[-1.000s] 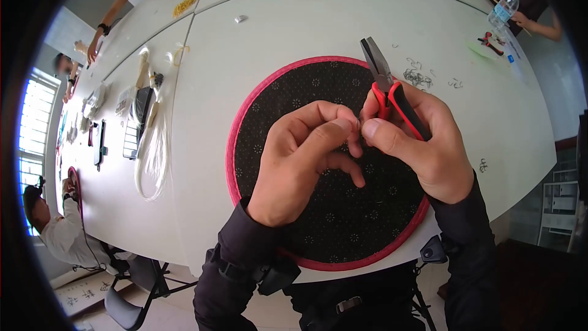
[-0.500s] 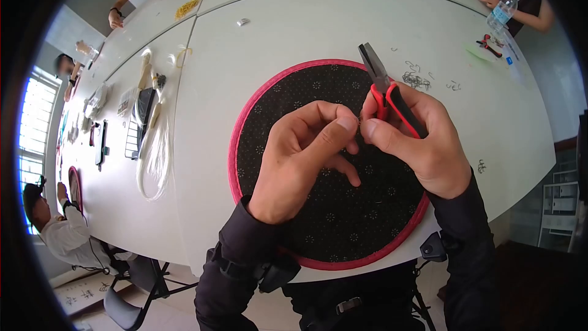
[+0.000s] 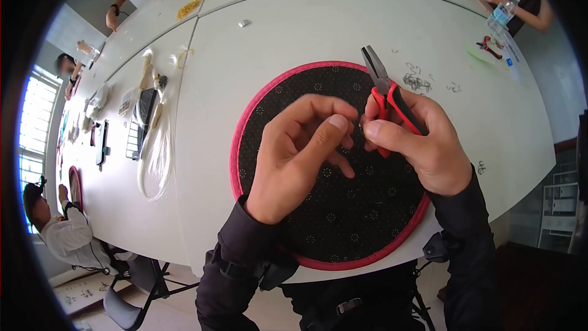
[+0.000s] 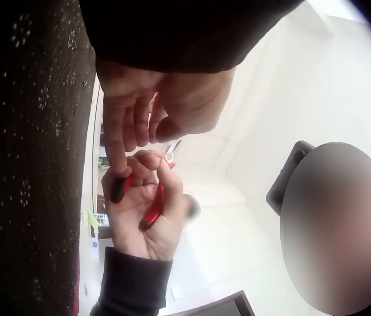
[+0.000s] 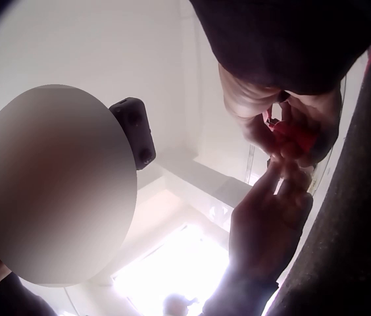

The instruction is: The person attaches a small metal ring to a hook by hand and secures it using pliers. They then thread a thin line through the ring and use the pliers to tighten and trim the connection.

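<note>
My right hand [image 3: 432,144] holds flat-nosed pliers [image 3: 378,72] with red and black handles across its palm, their metal nose pointing up and away. Between that hand's thumb and forefinger is a tiny wire ring [image 4: 170,157], seen in the left wrist view. Close by on the left, my left hand [image 3: 291,159] has its fingers loosely bent, with nothing visible in them; its fingertips are a small gap from the right hand's. Both hands are above a round dark mat [image 3: 343,220] with a red-pink border.
A heap of small bent wire pieces [image 3: 416,82] lies beyond the right hand, with loose ones around it. White strands [image 3: 154,165] lie left. A water bottle [image 3: 503,12] and other pliers [image 3: 489,48] are far right. Other people sit around the table.
The left hand's fingertips, close together near the right hand a second ago, have drawn slightly away to the left and loosened. The right hand keeps the pliers in nearly the same place.
</note>
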The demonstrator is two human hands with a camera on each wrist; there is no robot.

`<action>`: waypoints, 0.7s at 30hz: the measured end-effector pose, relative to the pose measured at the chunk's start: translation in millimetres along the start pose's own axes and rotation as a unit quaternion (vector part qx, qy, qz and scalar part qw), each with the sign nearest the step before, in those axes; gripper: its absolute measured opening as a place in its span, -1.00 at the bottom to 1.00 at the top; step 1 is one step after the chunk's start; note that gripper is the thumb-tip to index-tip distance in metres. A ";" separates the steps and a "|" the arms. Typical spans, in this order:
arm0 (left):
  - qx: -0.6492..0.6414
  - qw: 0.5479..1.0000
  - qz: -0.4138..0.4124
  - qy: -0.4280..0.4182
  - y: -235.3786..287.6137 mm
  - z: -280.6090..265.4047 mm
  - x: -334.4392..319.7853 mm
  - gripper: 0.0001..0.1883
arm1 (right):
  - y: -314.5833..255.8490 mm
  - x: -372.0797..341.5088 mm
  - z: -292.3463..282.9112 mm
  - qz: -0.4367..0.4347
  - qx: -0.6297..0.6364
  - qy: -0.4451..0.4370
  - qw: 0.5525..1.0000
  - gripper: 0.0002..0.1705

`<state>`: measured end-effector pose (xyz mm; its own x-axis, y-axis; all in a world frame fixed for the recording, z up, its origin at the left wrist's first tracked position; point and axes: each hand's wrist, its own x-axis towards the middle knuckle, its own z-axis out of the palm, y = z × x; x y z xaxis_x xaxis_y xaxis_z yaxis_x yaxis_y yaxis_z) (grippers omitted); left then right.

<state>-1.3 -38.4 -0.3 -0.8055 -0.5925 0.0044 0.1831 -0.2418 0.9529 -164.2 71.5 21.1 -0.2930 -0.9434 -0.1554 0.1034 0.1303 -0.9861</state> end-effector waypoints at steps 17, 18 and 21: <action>0.331 0.897 0.288 -0.061 1.1 -9.7 3.5 -0.80 | 2.1 2.8 -14.9 0.104 0.187 -0.127 0.969 -0.69; 0.330 0.901 0.278 -0.055 1.7 -9.1 2.8 -0.81 | 0.5 2.9 -15.4 0.083 0.156 -0.113 0.978 -0.69; 0.351 0.902 0.253 -0.014 1.2 -9.3 1.2 -0.81 | -3.8 2.9 -23.4 -0.027 0.007 -0.063 0.998 -0.63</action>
<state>3.2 -46.5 -2.0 -0.7346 -0.4695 0.4899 0.1365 0.6049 0.7845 -187.6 75.4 22.9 -0.1768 -0.9798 -0.0930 0.1050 0.0751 -0.9916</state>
